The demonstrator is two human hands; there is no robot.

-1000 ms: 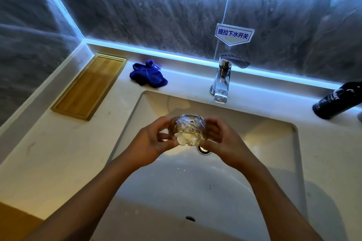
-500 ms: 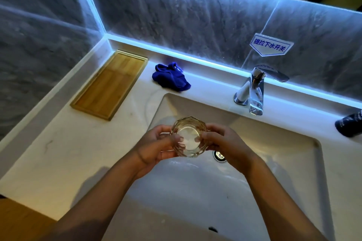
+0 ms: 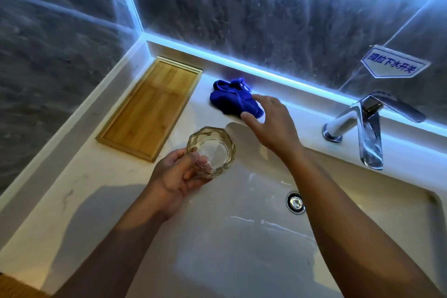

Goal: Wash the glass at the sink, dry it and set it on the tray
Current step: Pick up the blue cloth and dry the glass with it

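One left hand [image 3: 174,181] fingers pinch the glass [image 3: 211,150]; right hand [image 3: 271,123] fingers spread, touching cloth [image 3: 233,99].

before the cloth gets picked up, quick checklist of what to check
1. Glass held securely: ok, the left hand wraps its side, rim up.
2. Right hand at the cloth: ok, fingers open and touching its edge, not yet closed on it.
3. Tap off: ok, no water runs from the spout.
4. Tray ready to take the glass: ok, nothing lies in it.
5. Glass fully rinsed: cannot tell, too clear to judge.
6. Cloth dry: cannot tell.
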